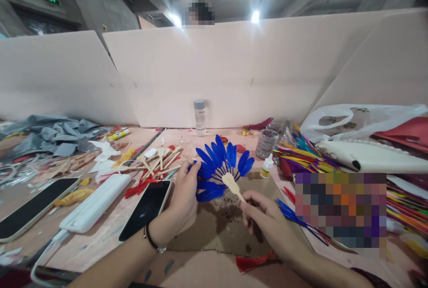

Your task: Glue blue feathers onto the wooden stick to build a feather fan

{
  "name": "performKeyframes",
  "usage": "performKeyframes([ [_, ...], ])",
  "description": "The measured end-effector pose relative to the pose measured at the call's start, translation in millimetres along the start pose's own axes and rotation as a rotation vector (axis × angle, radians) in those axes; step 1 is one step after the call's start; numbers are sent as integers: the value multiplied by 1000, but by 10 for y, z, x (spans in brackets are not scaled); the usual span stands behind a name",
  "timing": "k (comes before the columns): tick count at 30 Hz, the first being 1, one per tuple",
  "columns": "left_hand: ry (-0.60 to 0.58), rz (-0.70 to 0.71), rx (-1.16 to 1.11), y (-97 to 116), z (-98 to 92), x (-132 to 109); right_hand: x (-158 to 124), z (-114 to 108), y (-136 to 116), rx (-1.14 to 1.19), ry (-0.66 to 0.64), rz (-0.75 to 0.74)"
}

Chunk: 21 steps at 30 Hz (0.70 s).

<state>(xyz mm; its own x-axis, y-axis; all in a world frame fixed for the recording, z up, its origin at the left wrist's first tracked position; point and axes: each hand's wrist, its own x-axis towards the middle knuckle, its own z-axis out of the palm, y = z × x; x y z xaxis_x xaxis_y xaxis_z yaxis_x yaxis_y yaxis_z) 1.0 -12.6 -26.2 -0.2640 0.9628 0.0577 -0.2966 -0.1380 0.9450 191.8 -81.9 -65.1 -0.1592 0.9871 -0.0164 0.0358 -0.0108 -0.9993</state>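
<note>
A small fan of blue feathers (219, 152) is held up over a brown board (200, 241). Its feather stems meet at a pale wooden handle (230, 183). My right hand (264, 216) is closed on the lower end of that handle. With thumb and fingers together, my left hand (185, 192) pinches a blue feather at the fan's left side; the fingertips are partly hidden. Beyond the fan to the right stands a small glue bottle (266, 167) with a white nozzle. Loose blue feathers (290, 214) lie right of my right hand.
Left are phones (145, 210), a white power bank (96, 203) with a cable, and wooden handles (162, 158). A clear bottle (199, 118) stands before the white partition (200, 65). Right are a glass jar (267, 143) and colourful feathers (307, 156). A red tassel (256, 261) lies in front.
</note>
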Motion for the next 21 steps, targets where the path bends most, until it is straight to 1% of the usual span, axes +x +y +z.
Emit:
performKeyframes([
  [11,14,-27,23,12,7,-33,3,-7,35,19,9,5],
  [21,14,25,-4,78,4,-12,-7,46,-60,55,-5,24],
])
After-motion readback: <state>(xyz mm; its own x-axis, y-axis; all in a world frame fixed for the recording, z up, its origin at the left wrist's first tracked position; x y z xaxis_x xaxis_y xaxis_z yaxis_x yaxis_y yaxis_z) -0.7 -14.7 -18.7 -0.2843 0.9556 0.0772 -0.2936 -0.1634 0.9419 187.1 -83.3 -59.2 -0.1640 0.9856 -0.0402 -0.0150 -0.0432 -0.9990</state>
